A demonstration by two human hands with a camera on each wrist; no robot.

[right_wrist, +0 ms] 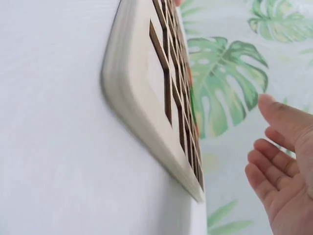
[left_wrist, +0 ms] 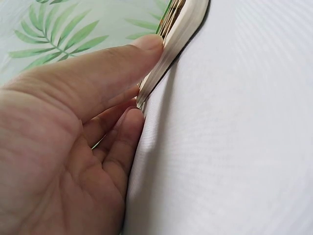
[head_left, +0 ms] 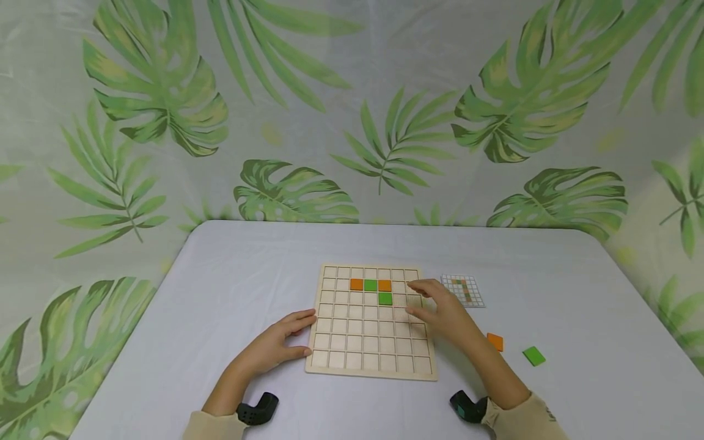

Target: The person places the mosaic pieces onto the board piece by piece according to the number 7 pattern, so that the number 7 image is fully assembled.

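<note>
A wooden grid board point(head_left: 354, 330) lies flat on the white table. In its upper rows sit two orange tiles, one point(head_left: 356, 285) at left and one point(head_left: 384, 285) at right, with a green tile point(head_left: 371, 285) between them. Another green tile point(head_left: 385, 299) is directly below the right orange one. My left hand point(head_left: 275, 345) rests at the board's left edge, thumb and fingertips spread along it; the left wrist view shows the thumb point(left_wrist: 146, 46) against the rim. Over the board's right side hovers my right hand point(head_left: 448, 315), thumb and fingers apart with nothing between them.
A small printed pattern card point(head_left: 470, 296) lies right of the board. Beyond my right forearm are a loose orange tile point(head_left: 495, 341) and a loose green tile point(head_left: 533, 355). A leaf-print cloth point(head_left: 385, 91) hangs behind the table point(head_left: 247, 256).
</note>
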